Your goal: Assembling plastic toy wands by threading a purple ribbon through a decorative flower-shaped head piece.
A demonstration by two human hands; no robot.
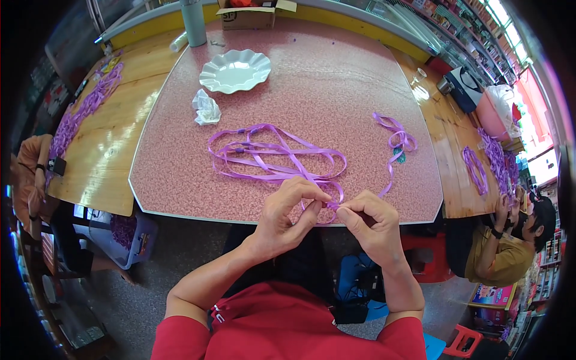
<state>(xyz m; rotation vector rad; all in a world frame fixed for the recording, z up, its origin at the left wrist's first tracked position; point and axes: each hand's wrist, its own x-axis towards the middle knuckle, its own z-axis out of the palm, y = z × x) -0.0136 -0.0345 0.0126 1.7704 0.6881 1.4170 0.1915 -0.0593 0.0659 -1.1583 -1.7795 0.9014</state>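
Note:
A long purple ribbon (282, 148) lies in loose loops on the pink speckled tabletop (180, 180), with a few darker purple bits along it. Its near end runs up to my hands at the table's front edge. My left hand (289, 216) pinches the ribbon between thumb and fingers. Close beside it, my right hand (373, 221) is closed in a pinch on the same ribbon, where it bunches between the fingertips. A separate purple ribbon length (397, 139) curls on the right, over a small green object (399, 155).
A scalloped white plate (235, 71), crumpled white tissue (206, 108), green-grey bottle (193, 24) and cardboard box (247, 17) stand farther back. Purple ribbon piles (90, 102) lie on the wooden side tables. One person sits at each side. A red stool (427, 258) is below right.

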